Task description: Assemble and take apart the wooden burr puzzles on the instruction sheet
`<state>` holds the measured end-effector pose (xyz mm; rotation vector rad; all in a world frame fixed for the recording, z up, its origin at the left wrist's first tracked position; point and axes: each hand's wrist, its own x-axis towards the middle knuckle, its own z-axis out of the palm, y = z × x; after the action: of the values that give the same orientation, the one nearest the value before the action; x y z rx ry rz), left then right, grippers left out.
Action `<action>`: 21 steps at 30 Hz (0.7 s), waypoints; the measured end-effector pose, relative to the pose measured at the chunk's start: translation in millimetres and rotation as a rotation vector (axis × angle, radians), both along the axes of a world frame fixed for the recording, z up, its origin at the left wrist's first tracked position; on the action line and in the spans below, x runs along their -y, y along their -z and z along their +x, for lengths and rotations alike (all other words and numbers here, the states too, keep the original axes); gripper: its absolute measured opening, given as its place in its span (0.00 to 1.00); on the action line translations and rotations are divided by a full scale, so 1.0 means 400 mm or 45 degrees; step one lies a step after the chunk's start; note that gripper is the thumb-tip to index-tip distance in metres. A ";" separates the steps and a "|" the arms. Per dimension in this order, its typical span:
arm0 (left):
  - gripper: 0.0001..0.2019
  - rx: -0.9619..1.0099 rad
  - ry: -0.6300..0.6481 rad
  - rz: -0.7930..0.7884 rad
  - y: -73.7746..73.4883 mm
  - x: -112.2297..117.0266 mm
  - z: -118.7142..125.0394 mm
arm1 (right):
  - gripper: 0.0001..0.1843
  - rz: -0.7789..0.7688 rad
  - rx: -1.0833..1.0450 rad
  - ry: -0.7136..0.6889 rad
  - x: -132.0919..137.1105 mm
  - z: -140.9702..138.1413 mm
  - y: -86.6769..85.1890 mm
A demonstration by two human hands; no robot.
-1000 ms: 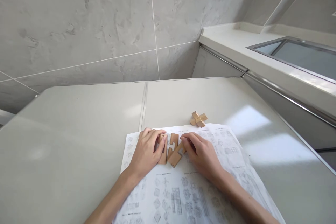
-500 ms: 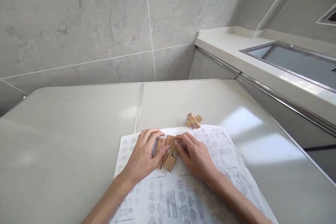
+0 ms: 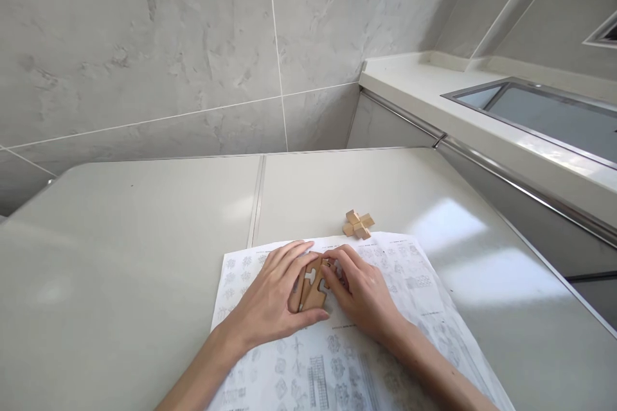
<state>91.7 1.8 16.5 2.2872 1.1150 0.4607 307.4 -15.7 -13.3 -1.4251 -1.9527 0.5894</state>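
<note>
Two bare hands meet over flat wooden pieces on a sheet of printed paper (image 3: 337, 340), which covers part of a pale bench (image 3: 168, 218).

The left hand (image 3: 270, 295) is spread, its fingers arching over the far end of the pieces and its thumb reaching out along the near end, on or just above the paper. The hand frames the pieces, perhaps to keep them from sliding; whether it presses down cannot be told.

The right hand (image 3: 364, 282) is bent in, thumb and forefinger close together and apparently pinching the upper end of a slanted piece (image 3: 315, 298), a notched wooden plate. That hold leaves the lower end and notch uncovered, probably so that the plate can be turned or shifted finely.

A second wooden plate (image 3: 295, 298) lies just beside the slanted one, under the left fingers, partly hidden by them. Some edges overlap too closely to separate, so the number of pieces is unclear.

Beyond the right fingers, apart from them at the paper's far edge, sits a small wooden cross (image 3: 358, 225), seemingly set aside to leave room for the hands. Nearer than both thumbs, the paper shows rows of small drawings and grids, too faint to read.
</note>
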 end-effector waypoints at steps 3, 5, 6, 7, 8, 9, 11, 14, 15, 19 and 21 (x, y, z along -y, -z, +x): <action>0.46 0.002 0.034 -0.019 -0.006 0.003 0.001 | 0.09 -0.001 0.001 -0.007 -0.001 0.000 -0.001; 0.49 0.011 0.055 -0.029 -0.008 0.004 0.002 | 0.10 -0.005 0.000 -0.012 -0.001 0.001 -0.001; 0.50 0.017 0.062 -0.031 -0.008 0.005 0.002 | 0.10 -0.007 0.000 -0.015 -0.001 0.001 -0.001; 0.50 0.022 0.065 -0.032 -0.008 0.005 0.002 | 0.11 -0.007 -0.001 -0.016 -0.001 0.001 0.000; 0.51 0.023 0.068 -0.035 -0.008 0.006 0.002 | 0.11 -0.007 -0.001 -0.017 -0.001 0.002 0.000; 0.51 0.021 0.070 -0.039 -0.007 0.006 0.002 | 0.11 -0.008 -0.001 -0.019 -0.001 0.002 0.000; 0.51 0.012 0.071 -0.046 -0.005 0.005 0.002 | 0.11 -0.007 -0.001 -0.017 0.000 0.001 0.000; 0.51 0.000 0.074 -0.055 -0.004 0.004 0.002 | 0.10 -0.001 0.005 -0.012 0.000 0.001 -0.001; 0.50 -0.001 0.073 -0.057 -0.004 0.004 0.002 | 0.10 0.002 0.008 -0.011 0.000 0.001 -0.001; 0.48 0.022 0.064 -0.041 -0.006 0.004 0.003 | 0.09 0.004 0.015 -0.012 -0.001 0.001 -0.003; 0.47 0.042 0.059 -0.027 -0.007 0.004 0.004 | 0.09 0.005 0.017 -0.010 0.000 0.001 -0.003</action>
<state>93.3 0.1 19.2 2.2741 1.0440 0.4648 307.8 -15.5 -12.0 -1.4228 -1.9699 0.5809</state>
